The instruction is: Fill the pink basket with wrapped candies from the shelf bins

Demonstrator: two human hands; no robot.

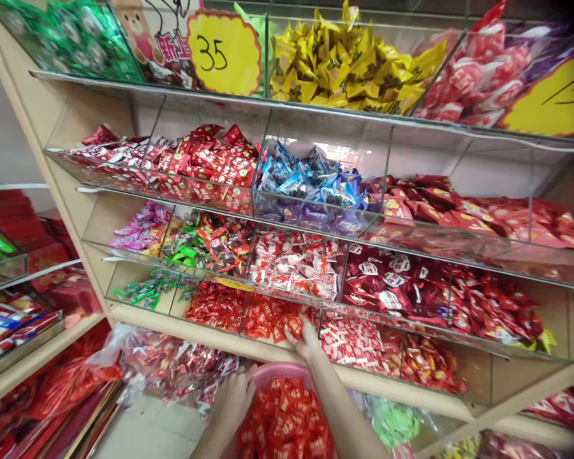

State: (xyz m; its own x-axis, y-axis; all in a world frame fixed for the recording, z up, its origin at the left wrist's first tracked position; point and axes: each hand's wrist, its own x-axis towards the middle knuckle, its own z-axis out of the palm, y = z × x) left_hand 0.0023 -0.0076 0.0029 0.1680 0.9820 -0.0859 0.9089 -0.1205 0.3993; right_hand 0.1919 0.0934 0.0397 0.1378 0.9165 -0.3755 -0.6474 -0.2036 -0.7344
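My right hand (302,338) reaches up into the lowest clear bin (268,319) of the candy shelf, its fingers closed on a few orange-red wrapped candies (294,326). My left hand (234,398) grips the rim of a pink basket (280,371) held below the shelf. The basket is heaped with the same orange-red candies (284,421). The bin around my right hand holds more of them.
Tiered clear bins hold sweets: red packs (210,166), blue wrappers (310,182), white-red candies (296,264), dark red packs (435,287), yellow ones (344,64). A yellow price sign reads 35 (224,52). Plastic bags of candy (172,366) lie under the wooden shelf.
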